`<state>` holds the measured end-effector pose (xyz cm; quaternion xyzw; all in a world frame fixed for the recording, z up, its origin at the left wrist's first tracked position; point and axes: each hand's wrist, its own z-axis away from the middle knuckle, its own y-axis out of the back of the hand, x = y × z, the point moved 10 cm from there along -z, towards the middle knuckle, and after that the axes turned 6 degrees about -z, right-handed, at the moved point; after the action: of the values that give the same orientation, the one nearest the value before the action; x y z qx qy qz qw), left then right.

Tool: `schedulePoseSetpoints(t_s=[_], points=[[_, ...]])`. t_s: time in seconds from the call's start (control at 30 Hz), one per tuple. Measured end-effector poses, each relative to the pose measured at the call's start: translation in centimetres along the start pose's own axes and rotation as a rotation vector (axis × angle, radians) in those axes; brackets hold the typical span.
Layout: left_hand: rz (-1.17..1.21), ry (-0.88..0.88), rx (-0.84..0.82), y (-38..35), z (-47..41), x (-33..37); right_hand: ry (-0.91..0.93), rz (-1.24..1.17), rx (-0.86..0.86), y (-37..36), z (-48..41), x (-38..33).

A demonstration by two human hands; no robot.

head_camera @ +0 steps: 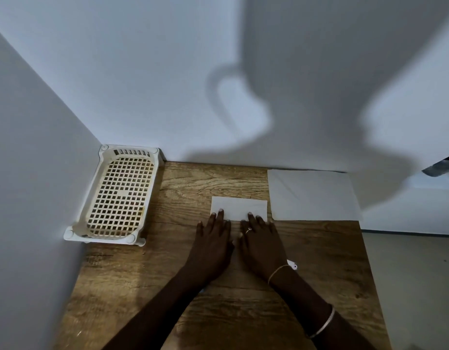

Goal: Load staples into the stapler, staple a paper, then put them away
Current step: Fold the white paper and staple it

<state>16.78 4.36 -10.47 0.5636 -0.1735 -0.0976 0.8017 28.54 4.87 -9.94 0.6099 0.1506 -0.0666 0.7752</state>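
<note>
A small white folded paper (239, 207) lies in the middle of the wooden table (208, 183). My left hand (213, 242) and my right hand (261, 245) rest flat on its near part, fingers spread, palms down, side by side. A small white object (292, 265) peeks out beside my right wrist; I cannot tell what it is. No stapler or staples show in this view.
A cream plastic basket (122, 195) with a grid floor stands empty at the back left corner against the walls. A larger white folded sheet (311, 195) lies at the back right. The table's right edge drops to the floor.
</note>
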Motion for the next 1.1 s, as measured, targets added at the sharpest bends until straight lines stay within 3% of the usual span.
schedulePoseSetpoints(t_s=[0.57,0.97,1.1], points=[[0.044,-0.011,0.055,3.7,-9.8,-2.6,-0.084,-0.047,-0.052,3.4,-9.5,1.6],[0.077,-0.004,0.066,4.3,-10.3,-2.9,-0.046,0.015,-0.036,4.2,-9.9,1.8],[0.113,0.001,0.124,5.6,-9.5,-2.9,-0.013,-0.007,0.043,5.5,-9.5,1.5]])
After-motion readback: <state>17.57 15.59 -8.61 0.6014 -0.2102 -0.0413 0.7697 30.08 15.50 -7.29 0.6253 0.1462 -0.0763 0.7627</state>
